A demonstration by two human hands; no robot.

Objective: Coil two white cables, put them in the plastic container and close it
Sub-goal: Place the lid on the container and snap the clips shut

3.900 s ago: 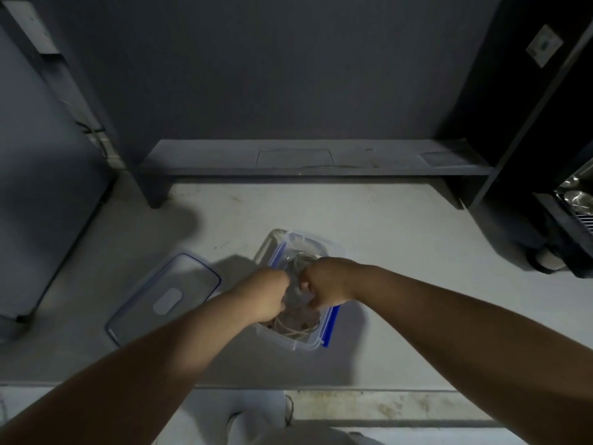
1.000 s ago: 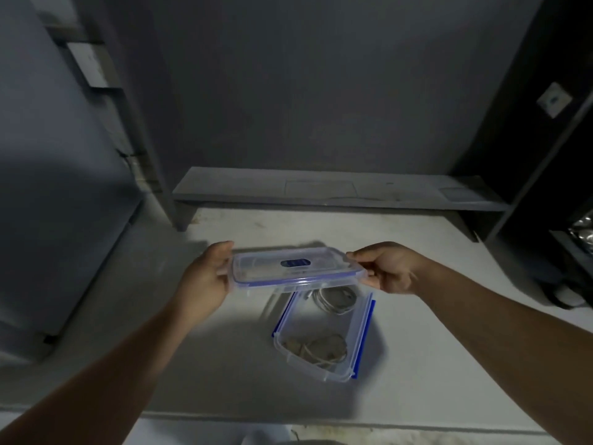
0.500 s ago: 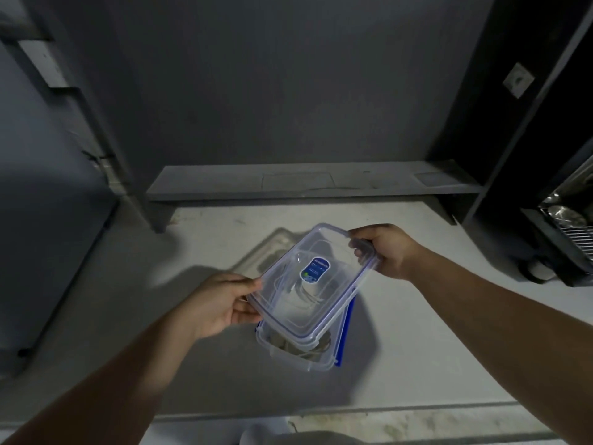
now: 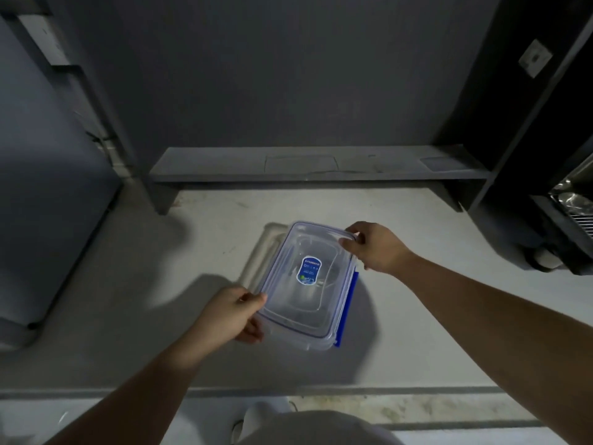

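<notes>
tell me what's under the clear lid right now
The lid lies over the plastic container, held at opposite corners by the left hand and right hand. Through it only faint shapes show; the cables inside cannot be made out.

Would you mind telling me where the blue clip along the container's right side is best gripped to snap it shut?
Grip the blue clip along its free outer edge, coming from the right. It is a long flap that splays outward beside the lid, so that edge is exposed. The right hand sits closest; the left hand can steady the opposite side.
</notes>
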